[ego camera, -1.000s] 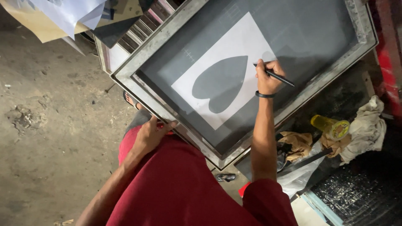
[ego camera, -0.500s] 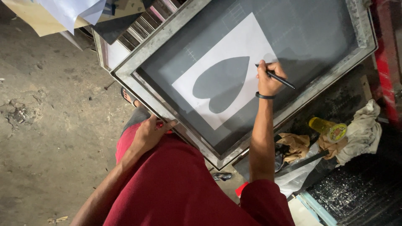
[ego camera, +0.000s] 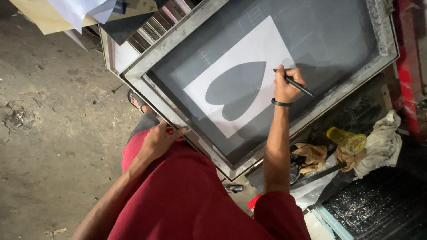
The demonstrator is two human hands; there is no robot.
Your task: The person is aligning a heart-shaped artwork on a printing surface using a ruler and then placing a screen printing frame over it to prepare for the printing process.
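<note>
A large screen-printing frame with grey mesh lies tilted in front of me. Under or on the mesh is a white sheet with a dark heart shape. My right hand rests on the mesh at the heart's right edge, shut on a black pen whose tip touches the sheet. A black band circles that wrist. My left hand grips the frame's near edge, fingers over a small red thing I cannot make out. My red garment fills the lower middle.
Bare dirt floor spreads to the left. More frames and papers stack at the top left. To the lower right lie crumpled rags, a yellow bottle and a dark stained surface. A foot in a sandal shows under the frame.
My right hand has shifted only slightly with the pen along the heart's right edge. My left hand keeps its hold on the frame's edge.
</note>
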